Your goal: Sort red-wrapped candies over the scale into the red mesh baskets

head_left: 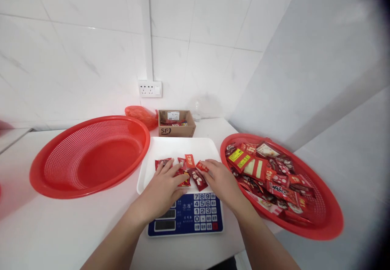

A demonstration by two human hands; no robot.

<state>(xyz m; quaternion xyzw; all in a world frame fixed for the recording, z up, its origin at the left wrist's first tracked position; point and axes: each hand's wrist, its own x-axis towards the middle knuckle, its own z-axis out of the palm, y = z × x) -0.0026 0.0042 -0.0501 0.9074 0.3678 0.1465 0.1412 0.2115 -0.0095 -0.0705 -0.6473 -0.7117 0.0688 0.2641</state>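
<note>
Packets in red and dark red wrapping lie close together on the white tray of a scale, at the centre of the frame, and both hands are down among them. From where I stand, the step looks like handling or arranging them on the tray. The left hand has its fingers loosely spread over several packets, thumb apart. The right hand's fingers touch a small red packet; whether they pinch it, I can't tell. Any next move, I'd judge, calls for a light fingertip hold, since the wrappers are small and some touch or overlap.

A basket heaped with similar packets, its red rim showing, sits at the right of the frame, close beside the right forearm. Another red basket fills the left, its edge near the tray. Behind the tray, at upper centre, stand an open carton with packets inside and a red plastic bag, all on the white counter. The left hand partly covers the scale's display side; the keypad shows plainly.
</note>
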